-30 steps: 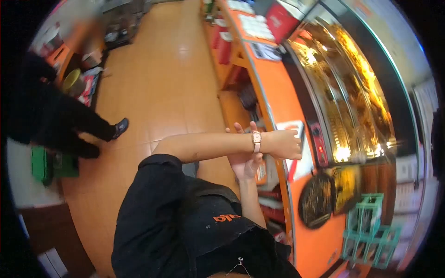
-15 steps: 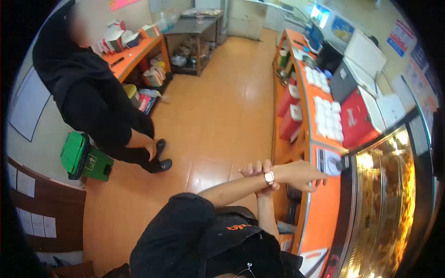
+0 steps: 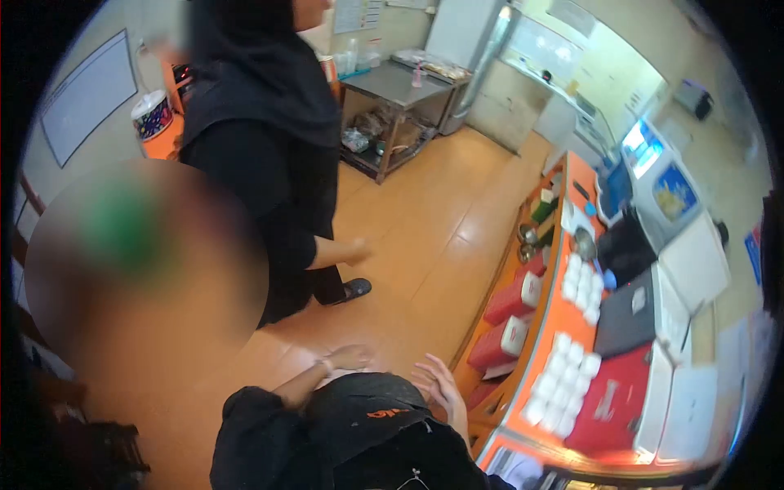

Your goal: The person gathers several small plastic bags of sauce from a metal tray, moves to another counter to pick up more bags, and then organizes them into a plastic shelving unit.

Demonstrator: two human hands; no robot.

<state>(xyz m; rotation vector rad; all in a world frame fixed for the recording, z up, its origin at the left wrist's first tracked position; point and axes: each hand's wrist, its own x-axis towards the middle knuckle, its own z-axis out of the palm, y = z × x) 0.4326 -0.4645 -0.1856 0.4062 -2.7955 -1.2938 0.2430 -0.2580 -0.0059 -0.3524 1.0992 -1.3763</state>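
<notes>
My left hand point(image 3: 351, 357) is out in front of my body, over the tiled floor point(image 3: 425, 237), with a light band at the wrist. Its fingers look loosely extended and slightly blurred, and I see nothing in them. My right hand point(image 3: 439, 382) is raised beside the orange counter point(image 3: 516, 408), fingers spread, holding nothing. The two hands are apart. Below them are my black clothes point(image 3: 384, 441) with orange lettering.
A person in black point(image 3: 261, 163) stands close on the left. White packets point(image 3: 563, 384), a red cool box point(image 3: 612, 400) and a grey box point(image 3: 629, 318) line the counter at right. Red containers point(image 3: 498, 343) stand on its shelf. A metal table point(image 3: 400, 86) is further back.
My right hand has let go of my left wrist, and my hands have moved apart. The view has turned. The other person now appears nearer and further right.
</notes>
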